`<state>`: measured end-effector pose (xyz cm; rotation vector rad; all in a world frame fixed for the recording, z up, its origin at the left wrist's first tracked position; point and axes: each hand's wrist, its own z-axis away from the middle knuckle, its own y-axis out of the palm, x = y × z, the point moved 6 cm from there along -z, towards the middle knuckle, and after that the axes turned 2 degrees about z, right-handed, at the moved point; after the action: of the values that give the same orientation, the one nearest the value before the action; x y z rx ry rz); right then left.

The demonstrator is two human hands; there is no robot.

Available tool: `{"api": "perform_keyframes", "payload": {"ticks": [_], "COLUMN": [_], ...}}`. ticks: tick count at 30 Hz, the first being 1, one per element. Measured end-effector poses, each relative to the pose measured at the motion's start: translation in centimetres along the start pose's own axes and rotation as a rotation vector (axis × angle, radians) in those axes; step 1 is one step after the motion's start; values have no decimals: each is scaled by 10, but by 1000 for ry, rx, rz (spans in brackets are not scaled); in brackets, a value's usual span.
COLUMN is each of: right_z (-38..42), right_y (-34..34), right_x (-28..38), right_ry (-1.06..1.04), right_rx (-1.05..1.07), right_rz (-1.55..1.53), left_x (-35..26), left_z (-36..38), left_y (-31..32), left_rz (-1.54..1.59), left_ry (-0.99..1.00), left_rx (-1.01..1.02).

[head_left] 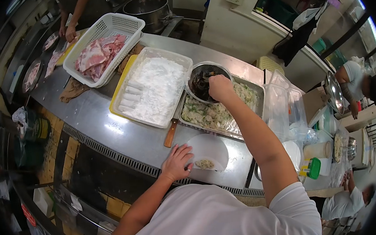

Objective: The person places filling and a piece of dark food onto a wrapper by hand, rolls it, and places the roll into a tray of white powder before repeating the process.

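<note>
My left hand (177,163) lies on the steel table with its fingers spread, at the left edge of a round white wrapper (208,147). A small mound of pale filling (204,164) sits near the wrapper's front edge. My right hand (220,88) reaches into a metal bowl (191,94) of dark, shredded pieces (201,82). Its fingers look curled; their tips, and anything in them, are hidden. The bowl rests over a metal tray (261,95) of pale filling with green bits (209,112). A wooden-handled knife or spatula (170,133) pokes out from beside that tray.
Left of the bowl is a white tub (170,120) of white powder with rolls in it. Beyond stands a white basket (134,25) of raw meat. Clear plastic containers (276,104) and a green-lidded tub (314,168) are at right. Another person's hands (71,33) work at the far left.
</note>
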<state>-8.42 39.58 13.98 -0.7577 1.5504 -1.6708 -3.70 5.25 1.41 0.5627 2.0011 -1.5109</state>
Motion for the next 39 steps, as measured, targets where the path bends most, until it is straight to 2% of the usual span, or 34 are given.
{"api": "perform_keyframes", "payload": {"ticks": [5,8,11,14,17,20,23,25,27,29,32,35,39], "right_z": [-4,-1,10,11,21,58,118,160,209,245,274,285,294], "right_y": [9,1,-17,-9,1,-5,8,54,72,92,113,104,109], "right_x": [-4,-14,-25,-48,-54,-42,-19,-2,21,41,59,66,65], "right_ry": [-7,71,147,212,306,247,203,103,90,66,-14,-40,-43], "right_rx": [-87,-154,-212,-260,42,58,111,232,294,289,162,-42,-43], "right_rz": [13,-75,-315,-757,-1364,-1482,-1262,-1179,-946,-914,-752,-649,-615], "left_x": [-2,-3,-1,-2,-1,-1,-2,-2,-1,-2,-4,-3,-4], "left_z": [0,1,1,1,1,1,3,0,2,1,1,2,2], "left_y": [0,0,0,1,1,0,0,1,1,0,-1,1,0], "left_rz": [7,6,8,11,13,6,9,10,10,7,-5,-12,-9], "left_ry": [11,11,8,9,8,6,5,17,31,34,39,46,36], "left_rx": [-20,-19,-28,-32,-27,-17,-22,-39,-54,-49,-51,-59,-51]}}
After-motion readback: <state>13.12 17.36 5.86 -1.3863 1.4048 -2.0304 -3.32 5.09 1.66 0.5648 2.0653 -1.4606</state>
